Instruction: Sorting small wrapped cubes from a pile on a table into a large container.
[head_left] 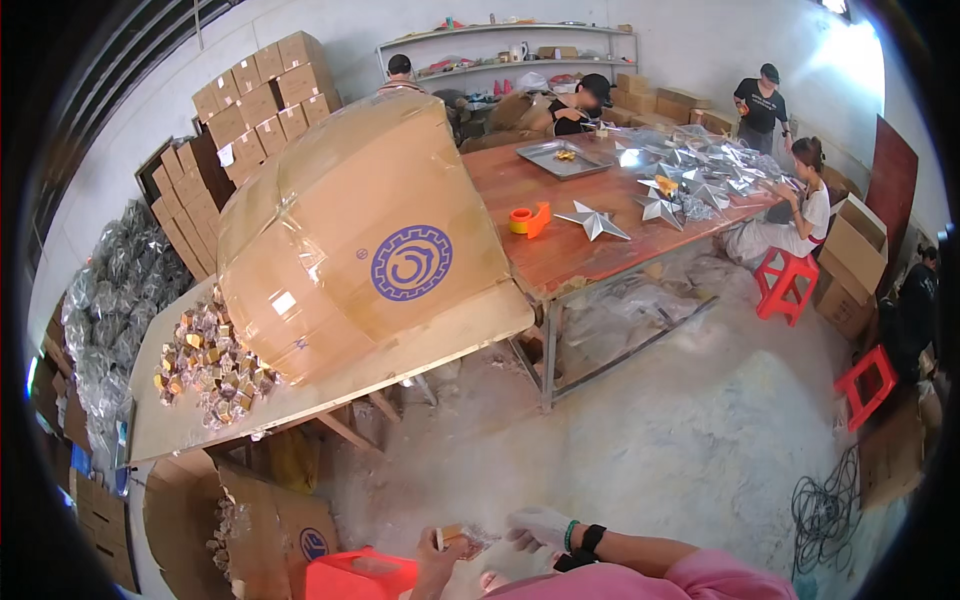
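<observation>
At the lower edge, my left hand (436,566) grips a small tan and brown block (450,535). Clear plastic film (478,543) trails from the block's right side. Just right of the film is my right hand (538,526), in a whitish glove, with a green bracelet and black band at the wrist. Its fingers are curled together, and whatever they may hold is too small to make out. A pile of similar film-wrapped small blocks (215,365) lies on the pale board table (440,350). More wrapped pieces (222,535) sit inside an open carton (265,520) below it.
A big taped carton (350,230) covers much of the board. A red stool (360,575) stands by my left hand. The red-brown table (580,260) holds silver stars (593,221), an orange tape dispenser (530,219) and a metal tray (563,158). Other people work around it. Cable (828,515) lies at right.
</observation>
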